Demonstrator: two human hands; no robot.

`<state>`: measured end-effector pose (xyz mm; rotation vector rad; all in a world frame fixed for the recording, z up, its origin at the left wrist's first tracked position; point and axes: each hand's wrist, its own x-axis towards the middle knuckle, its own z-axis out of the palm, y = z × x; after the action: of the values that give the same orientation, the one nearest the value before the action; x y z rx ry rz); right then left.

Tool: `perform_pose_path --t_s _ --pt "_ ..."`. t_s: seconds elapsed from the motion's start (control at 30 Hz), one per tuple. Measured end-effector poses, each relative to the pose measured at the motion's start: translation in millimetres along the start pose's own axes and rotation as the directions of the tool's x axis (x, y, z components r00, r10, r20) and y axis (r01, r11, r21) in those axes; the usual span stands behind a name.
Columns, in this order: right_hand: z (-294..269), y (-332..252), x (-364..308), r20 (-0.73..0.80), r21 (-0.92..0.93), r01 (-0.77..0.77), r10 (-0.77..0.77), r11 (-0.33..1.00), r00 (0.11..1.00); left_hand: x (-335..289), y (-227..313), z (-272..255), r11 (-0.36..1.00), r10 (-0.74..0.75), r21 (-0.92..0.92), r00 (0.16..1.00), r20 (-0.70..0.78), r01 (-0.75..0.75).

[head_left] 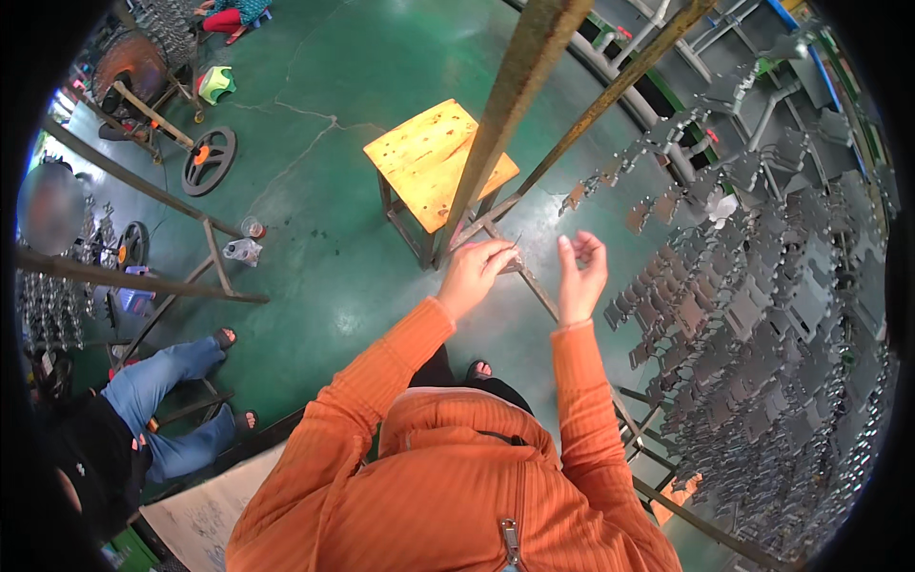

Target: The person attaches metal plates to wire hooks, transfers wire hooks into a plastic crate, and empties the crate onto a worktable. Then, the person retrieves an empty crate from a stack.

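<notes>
My left hand [474, 277] is in front of me, left of centre, its thumb and fingertips pinched together. A thin, dark, wire-like bit [516, 244] sticks out at those fingertips, too small to name. To its right, my right hand [581, 278] is raised with the fingers curled toward the thumb. Whatever it may hold is too small to make out. The two hands are apart. Many grey metal plates [748, 310] hang in linked rows to the right of my right hand. Beyond my left hand stands a wooden-topped stool [429, 157] on metal legs.
Rusty metal bars [515, 100] rise close beyond my hands. At the left, a seated person [157, 419] in jeans is near another metal frame [143, 276]. A black handwheel [209, 161] and a plastic bag [243, 251] lie farther off on the green floor [315, 219].
</notes>
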<state>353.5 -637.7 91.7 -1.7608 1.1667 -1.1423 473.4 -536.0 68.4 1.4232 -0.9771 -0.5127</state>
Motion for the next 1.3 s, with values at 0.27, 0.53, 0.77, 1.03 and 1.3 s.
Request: perform_pose_path --t_s 0.27,0.53,0.77,1.03,1.3 --pt "49.6 34.4 47.5 -0.086 -0.365 -0.033 0.002 0.931 0.996 50.3 -72.3 14.2 0.995 -0.037 -0.088 0.981 0.191 0.055" --pt "52.0 40.8 52.4 -0.048 -0.35 -0.004 -0.013 0.937 0.999 81.5 -101.6 31.6 0.988 0.023 -0.153 0.93 0.366 0.035" --pt "49.5 34.1 48.2 0.001 -0.287 -0.008 0.009 0.958 1.0 100.2 -103.4 40.8 0.991 0.066 -0.136 0.923 0.378 -0.015" --pt "46.3 41.0 48.8 0.001 -0.216 -0.105 0.108 0.971 0.994 102.3 -105.2 44.9 0.983 0.181 -0.111 0.906 0.383 -0.149" --pt "45.5 44.4 48.7 -0.012 -0.172 -0.122 0.122 0.977 0.992 100.9 -106.4 47.8 0.976 0.217 -0.1 0.921 0.323 -0.195"
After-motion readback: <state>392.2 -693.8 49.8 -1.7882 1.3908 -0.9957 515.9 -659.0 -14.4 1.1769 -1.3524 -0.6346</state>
